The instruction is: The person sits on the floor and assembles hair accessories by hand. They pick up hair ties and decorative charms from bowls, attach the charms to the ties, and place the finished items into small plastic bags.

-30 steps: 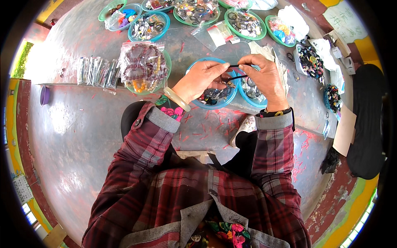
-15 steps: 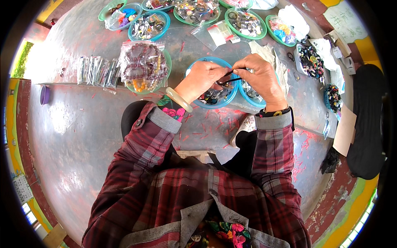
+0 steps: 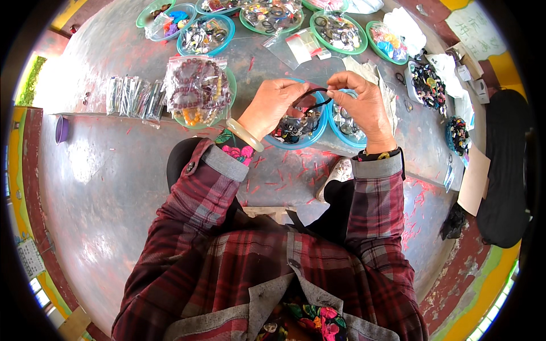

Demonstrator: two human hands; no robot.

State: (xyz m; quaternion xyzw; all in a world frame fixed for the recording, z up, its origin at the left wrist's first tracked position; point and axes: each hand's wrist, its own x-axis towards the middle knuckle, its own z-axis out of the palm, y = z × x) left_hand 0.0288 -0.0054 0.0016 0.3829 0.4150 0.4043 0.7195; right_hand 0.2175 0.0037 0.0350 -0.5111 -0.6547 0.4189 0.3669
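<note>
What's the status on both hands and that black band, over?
Left hand and right hand each pinch an end of the black band. Band arched above the blue bowl. Nothing in the way.

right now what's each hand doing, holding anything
Left hand: closed, pinching one end of a thin black band.
Right hand: closed, pinching the band's other end.

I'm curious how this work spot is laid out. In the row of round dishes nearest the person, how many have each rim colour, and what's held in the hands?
Blue-rimmed round plastic dishes: 2
Green-rimmed round plastic dish, under a clear bag of brown beads: 1
Thin black band, held between left hand and right hand: 1
Total: 4
</note>
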